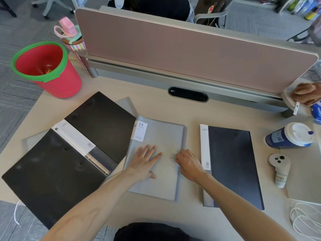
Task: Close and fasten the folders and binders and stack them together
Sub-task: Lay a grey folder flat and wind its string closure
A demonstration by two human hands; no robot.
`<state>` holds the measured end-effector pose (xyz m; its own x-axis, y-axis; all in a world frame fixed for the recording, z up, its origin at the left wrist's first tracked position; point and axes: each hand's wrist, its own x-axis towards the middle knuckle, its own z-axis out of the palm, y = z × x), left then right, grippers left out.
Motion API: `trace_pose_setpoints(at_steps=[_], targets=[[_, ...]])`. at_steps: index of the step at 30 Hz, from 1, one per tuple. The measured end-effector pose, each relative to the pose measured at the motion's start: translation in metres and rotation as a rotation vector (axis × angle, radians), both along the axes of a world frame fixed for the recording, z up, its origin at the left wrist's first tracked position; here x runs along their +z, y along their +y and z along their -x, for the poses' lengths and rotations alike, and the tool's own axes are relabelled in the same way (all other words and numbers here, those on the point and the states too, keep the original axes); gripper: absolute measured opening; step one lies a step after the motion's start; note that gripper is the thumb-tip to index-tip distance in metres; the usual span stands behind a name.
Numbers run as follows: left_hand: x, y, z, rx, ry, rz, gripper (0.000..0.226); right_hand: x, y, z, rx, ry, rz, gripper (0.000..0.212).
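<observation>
A closed grey folder (163,136) labelled "20 pockets" lies in the middle of the desk. My left hand (145,162) rests flat on its cover, fingers spread. My right hand (188,164) pinches a small metal clip (173,160) at the folder's right edge. To the left lies a black binder (57,167), spread wide open with its white spine label facing up, partly over another grey folder (125,105). On the right lies a closed dark navy folder (232,164) with a white spine strip.
A red bucket with a green rim (46,70) stands at the back left beside a pink bottle (69,32). A brown partition (191,49) runs along the desk's back. A lidded paper cup (291,136), a beige controller (279,169) and a white cable (305,221) sit at the right.
</observation>
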<state>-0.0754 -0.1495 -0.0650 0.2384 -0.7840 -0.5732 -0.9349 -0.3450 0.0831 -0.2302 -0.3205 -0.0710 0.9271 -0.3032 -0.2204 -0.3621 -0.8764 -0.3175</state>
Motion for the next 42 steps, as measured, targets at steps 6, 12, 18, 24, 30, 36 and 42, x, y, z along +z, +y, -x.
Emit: trace_pose_setpoints(at_steps=[6, 12, 18, 24, 30, 36, 42], targets=[[0.001, -0.001, 0.002, -0.003, -0.006, 0.002, 0.096, -0.003, 0.015, 0.006, -0.114, -0.048, 0.080, 0.007], [0.010, 0.005, -0.013, 0.055, 0.121, 0.157, 0.077, 0.003, 0.021, 0.015, -0.167, -0.019, 0.038, 0.027], [0.026, 0.023, -0.039, 0.110, 0.056, 0.290, 0.065, 0.012, 0.023, 0.013, -0.294, -0.070, -0.158, 0.034], [0.034, 0.048, -0.050, 0.379, 0.088, 0.134, 0.071, 0.015, 0.031, 0.002, -0.579, -0.083, -0.309, 0.033], [0.033, 0.050, -0.049, 0.614, 0.431, 0.346, 0.069, 0.020, 0.043, -0.011, -0.887, -0.045, -0.534, 0.045], [0.052, 0.032, -0.065, 1.228, 0.891, 0.562, 0.064, 0.031, 0.045, -0.009, -1.155, -0.144, -0.735, 0.048], [0.090, 0.005, -0.068, 1.324, 1.121, 0.666, 0.038, 0.048, 0.025, -0.006, -1.246, -0.266, -0.900, 0.053]])
